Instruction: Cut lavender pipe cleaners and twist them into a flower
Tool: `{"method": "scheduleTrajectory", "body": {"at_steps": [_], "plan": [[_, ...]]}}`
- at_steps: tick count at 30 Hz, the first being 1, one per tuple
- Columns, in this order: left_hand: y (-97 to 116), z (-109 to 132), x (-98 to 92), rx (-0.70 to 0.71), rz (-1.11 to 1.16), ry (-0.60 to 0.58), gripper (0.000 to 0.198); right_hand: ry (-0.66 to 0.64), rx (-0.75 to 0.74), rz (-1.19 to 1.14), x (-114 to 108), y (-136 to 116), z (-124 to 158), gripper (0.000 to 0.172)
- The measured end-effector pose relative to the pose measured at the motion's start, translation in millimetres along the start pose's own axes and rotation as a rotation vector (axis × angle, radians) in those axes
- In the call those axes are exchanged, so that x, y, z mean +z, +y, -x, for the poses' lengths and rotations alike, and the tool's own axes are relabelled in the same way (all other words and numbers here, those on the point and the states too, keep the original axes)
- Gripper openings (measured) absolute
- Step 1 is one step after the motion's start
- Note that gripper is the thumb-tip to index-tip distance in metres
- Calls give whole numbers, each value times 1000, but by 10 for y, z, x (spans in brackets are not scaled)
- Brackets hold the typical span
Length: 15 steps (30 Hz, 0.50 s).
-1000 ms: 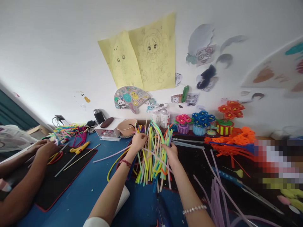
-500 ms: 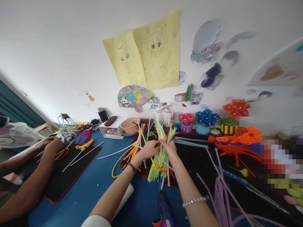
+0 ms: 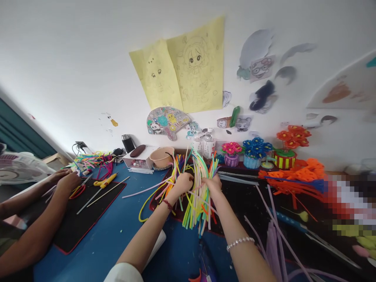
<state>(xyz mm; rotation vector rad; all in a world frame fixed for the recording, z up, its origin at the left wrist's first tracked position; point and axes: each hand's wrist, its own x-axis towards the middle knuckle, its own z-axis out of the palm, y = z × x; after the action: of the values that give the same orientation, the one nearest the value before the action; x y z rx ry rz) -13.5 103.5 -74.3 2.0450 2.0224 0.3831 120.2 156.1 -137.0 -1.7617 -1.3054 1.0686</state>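
The right hand (image 3: pixel 214 185) is closed around a thick, upright bundle of multicoloured, fuzzy pipe cleaners (image 3: pixel 192 211), which fans out above and below the grip over the black mat on the blue tabletop (image 3: pixel 111 235). The left hand (image 3: pixel 183 184) has its fingers curled at the bundle's left side, though whether they pinch a stem cannot be told. A dark blue glue gun with an orange trigger (image 3: pixel 206 260) lies just nearer the person.

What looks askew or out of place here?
The yellow sheets look tilted on the wall. One lavender strip juts left over the blue table, away from the colorful strips. Pixelation hides part of the right side.
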Motion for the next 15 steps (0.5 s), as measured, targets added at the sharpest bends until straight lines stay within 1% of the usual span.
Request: {"method": "scheduleTrajectory", "body": {"at_steps": [4,6,9,11,15], "plan": [[14,-11,-18,62,9,-59,44,-11,30,-41,-7,2,0,51],[7,13,-70,109,8,-93,44,-4,22,-61,-11,-17,31,56],[-28,38,-157,163,-30,-139,38,6,10,-70,-14,-47,80,64],[-62,31,-195,163,-97,-131,36,8,10,-65,-14,-62,102,66],[-120,-23,-217,127,-292,-50,32,11,5,-66,-24,-78,121,59]]}}
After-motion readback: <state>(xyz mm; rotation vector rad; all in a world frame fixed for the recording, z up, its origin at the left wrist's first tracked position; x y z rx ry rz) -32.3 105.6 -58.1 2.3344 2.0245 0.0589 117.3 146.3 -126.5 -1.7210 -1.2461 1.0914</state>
